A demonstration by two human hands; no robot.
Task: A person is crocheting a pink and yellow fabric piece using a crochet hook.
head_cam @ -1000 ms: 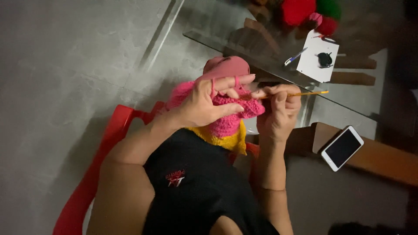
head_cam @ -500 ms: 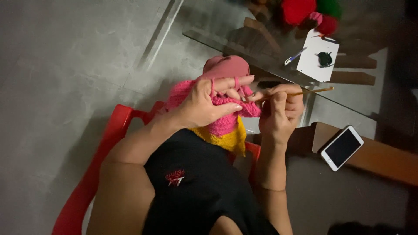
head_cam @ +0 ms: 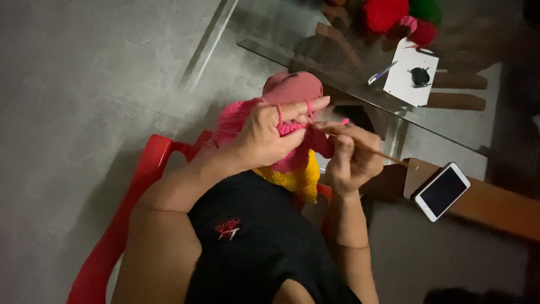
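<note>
- Crocheting in progress: left hand [head_cam: 270,135] pinching the pink crochet piece [head_cam: 292,149], grip pressed together on the fabric near its top edge, pink yarn [head_cam: 308,108] looped over the fingers for tension.
- Right hand [head_cam: 351,160] closed around the crochet hook [head_cam: 365,147], grip pinching the shaft, tip pointing in toward the working edge just beside the left fingertips.
- Piece held up in the air over the lap, pink on top, yellow band [head_cam: 295,180] hanging below, well short of the near edge of the glass desk [head_cam: 450,126].
- Tips for the stitch, judging from this: keep the yarn loop snug over the finger, not tight; pinch right under the stitch being worked so the fabric stays flat; turn the hook from the wrist rather than dragging it through.
- Lighting pretty dim, so hard to see the exact stitch; probably worth tilting the work toward the light.
- Around: red plastic chair [head_cam: 129,214] underneath, white phone [head_cam: 442,191] on a wooden ledge, pen [head_cam: 382,72] and white paper [head_cam: 410,73] on the desk, red and green yarn balls [head_cam: 394,14] at its far edge.
</note>
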